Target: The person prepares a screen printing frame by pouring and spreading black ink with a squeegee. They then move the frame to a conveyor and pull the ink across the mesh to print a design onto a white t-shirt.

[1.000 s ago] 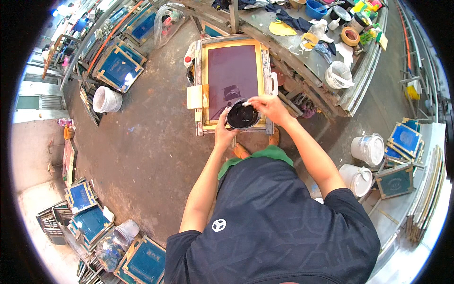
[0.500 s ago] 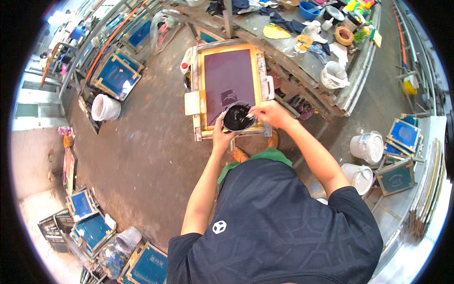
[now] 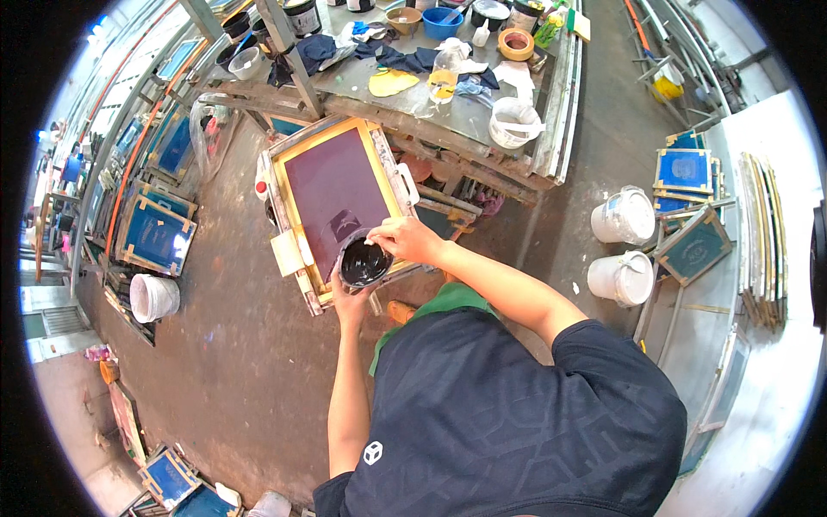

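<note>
- The fingers of your left hand (image 3: 349,303) grasp the bowl (image 3: 369,285), held over the near end of the frame.
- The fingers of your right hand (image 3: 405,239) pinch a pale stick (image 3: 370,238) at the bowl's rim; how deep it reaches, I cannot tell.
- The paste (image 3: 366,263) is glossy and streaked, so it seems to be stirred.
- The frame (image 3: 381,164) now appears more slanted and farther left than half a second ago. The bowl keeps nearly its place over it, so your work seems undisturbed.
- Beyond, more of the counter (image 3: 336,89) has come into view.
</note>
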A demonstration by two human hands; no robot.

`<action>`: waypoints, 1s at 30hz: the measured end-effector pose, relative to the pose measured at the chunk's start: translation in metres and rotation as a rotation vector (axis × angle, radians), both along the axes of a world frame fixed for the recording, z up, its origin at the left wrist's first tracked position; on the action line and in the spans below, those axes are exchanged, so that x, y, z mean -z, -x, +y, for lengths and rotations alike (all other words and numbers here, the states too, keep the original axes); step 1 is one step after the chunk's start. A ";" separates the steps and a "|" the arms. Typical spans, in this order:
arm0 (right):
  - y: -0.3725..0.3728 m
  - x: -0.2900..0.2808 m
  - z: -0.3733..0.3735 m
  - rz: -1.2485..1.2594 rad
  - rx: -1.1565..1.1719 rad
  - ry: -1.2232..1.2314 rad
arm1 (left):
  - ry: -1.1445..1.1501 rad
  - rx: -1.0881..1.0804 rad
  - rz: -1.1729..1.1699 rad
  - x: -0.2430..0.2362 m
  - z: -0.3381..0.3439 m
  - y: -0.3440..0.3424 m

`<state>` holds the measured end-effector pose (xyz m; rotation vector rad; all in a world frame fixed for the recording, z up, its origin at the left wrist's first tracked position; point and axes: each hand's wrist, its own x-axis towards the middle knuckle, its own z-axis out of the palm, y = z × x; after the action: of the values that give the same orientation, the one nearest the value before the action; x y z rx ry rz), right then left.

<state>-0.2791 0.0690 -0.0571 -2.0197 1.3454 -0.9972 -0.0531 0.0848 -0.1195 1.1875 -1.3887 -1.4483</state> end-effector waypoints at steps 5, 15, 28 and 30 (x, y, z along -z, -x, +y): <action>-0.007 -0.001 0.011 0.109 -0.331 0.034 | -0.019 -0.005 0.032 0.007 -0.005 -0.008; -0.005 -0.009 -0.002 0.120 -0.376 0.134 | 0.062 0.055 0.022 0.002 -0.013 -0.010; 0.030 -0.014 -0.015 0.298 -0.239 0.070 | 0.033 0.021 -0.112 0.004 -0.016 -0.023; 0.024 -0.012 -0.006 0.243 -0.264 -0.026 | 0.013 -0.016 -0.067 0.004 -0.015 -0.021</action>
<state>-0.3030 0.0629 -0.0447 -2.2829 1.1592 -0.6298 -0.0324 0.0699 -0.1237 1.2463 -1.4292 -1.3977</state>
